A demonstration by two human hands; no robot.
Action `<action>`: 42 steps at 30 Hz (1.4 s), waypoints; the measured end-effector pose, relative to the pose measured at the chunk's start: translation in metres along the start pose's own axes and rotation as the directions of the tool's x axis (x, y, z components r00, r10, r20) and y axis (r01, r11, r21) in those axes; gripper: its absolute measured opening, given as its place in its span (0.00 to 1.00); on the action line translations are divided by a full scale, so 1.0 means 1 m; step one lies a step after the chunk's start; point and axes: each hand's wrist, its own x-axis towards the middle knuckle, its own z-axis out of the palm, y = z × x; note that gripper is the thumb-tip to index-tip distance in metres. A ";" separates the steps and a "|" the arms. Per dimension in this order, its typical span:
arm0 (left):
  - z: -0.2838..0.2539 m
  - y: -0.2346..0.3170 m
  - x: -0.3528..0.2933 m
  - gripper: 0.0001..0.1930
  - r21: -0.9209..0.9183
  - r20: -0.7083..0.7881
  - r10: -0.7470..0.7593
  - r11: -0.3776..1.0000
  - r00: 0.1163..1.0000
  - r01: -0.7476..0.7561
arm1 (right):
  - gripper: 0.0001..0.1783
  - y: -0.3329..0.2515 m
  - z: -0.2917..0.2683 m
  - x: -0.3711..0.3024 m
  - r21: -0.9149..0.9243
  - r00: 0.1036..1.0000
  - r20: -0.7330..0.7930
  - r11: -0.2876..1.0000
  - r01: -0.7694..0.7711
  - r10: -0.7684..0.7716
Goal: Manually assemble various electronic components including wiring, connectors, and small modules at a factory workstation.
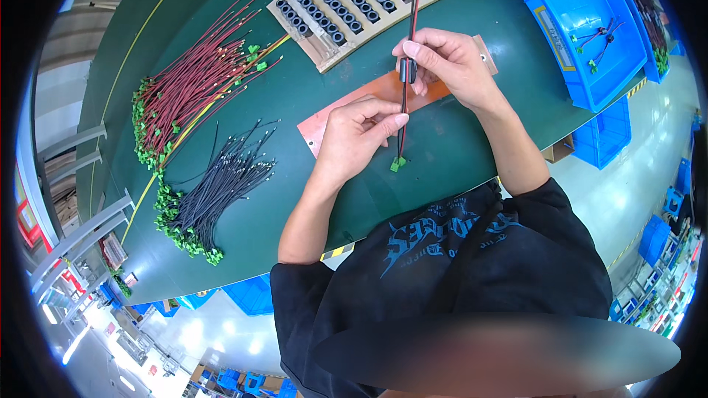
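Fingers (pixel 386 127) pinch wires (pixel 404 96) bearing a black core (pixel 408 70)

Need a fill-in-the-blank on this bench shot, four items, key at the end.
1. The left hand and right hand hold thin insulated wires coloured red and ____.
2. The small green plastic connector on the held wires is nearer the ____ hand.
3. Short black cylindrical rings sit in rows in a slatted, light-brown tray made of ____.
4. The blue rectangular plastic bin is toward the picture's ____ side.

Missing words: black; left; wood; right.
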 end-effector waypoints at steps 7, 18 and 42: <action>0.004 -0.001 -0.001 0.08 -0.067 -0.006 -0.054 0.996 0.998 0.054 | 0.17 -0.002 -0.001 0.001 -0.013 0.999 -0.045 1.000 0.003 -0.003; 0.005 0.003 0.000 0.10 -0.371 0.024 0.011 0.929 1.000 -0.001 | 0.15 0.003 -0.001 0.003 0.251 0.997 0.038 0.965 -0.070 0.063; 0.009 0.033 -0.007 0.09 -0.632 0.069 0.124 0.773 0.990 -0.053 | 0.16 0.017 0.014 -0.005 0.845 0.943 0.255 0.424 -0.325 0.216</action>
